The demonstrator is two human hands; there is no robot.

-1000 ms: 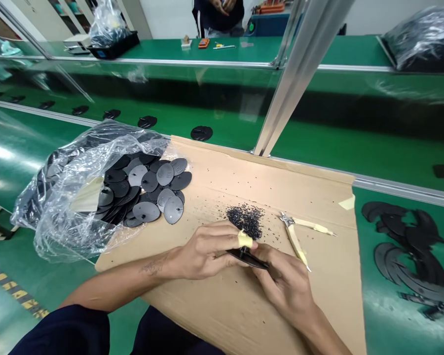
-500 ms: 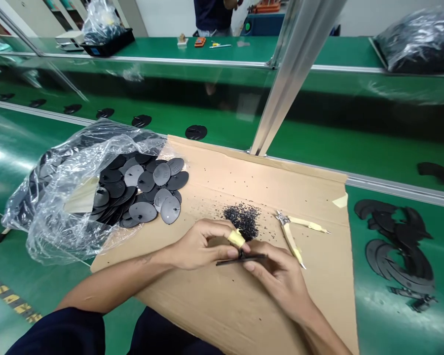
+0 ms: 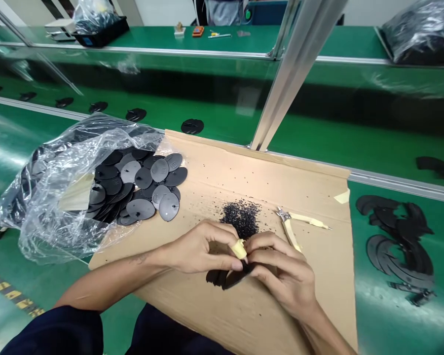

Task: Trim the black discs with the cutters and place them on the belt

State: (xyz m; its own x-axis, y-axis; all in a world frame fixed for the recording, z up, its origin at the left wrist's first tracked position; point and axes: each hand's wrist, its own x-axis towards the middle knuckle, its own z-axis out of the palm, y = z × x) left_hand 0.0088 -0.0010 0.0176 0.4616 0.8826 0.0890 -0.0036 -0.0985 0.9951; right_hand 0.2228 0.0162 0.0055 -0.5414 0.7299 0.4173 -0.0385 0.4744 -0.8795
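My left hand (image 3: pixel 210 249) pinches a black plastic part (image 3: pixel 234 279) between thumb and forefinger; yellow tape wraps the forefinger's tip. My right hand (image 3: pixel 281 266) grips the same part from the other side, its fingers closed against it. The part is tilted, and the fingers hide much of its shape. Just beyond the hands lies a heap of tiny black bits (image 3: pixel 241 218) on a cardboard sheet (image 3: pixel 214 167). Side cutters (image 3: pixel 287 224) with pale taped handles rest open to the right of the heap, partly behind my right hand.
A clear plastic bag (image 3: pixel 52 197) spills black oval discs (image 3: pixel 140 209) at the left. Curved black parts (image 3: pixel 399 241) are piled at the right. Beyond a metal post (image 3: pixel 281 84), black parts sit in a row on the green surface (image 3: pixel 222 98). A person (image 3: pixel 224 12) stands behind.
The black part has turned from edge-on to tilted, with more of it showing below my fingers. My right hand has risen, its fingertips now meeting those of my left hand.
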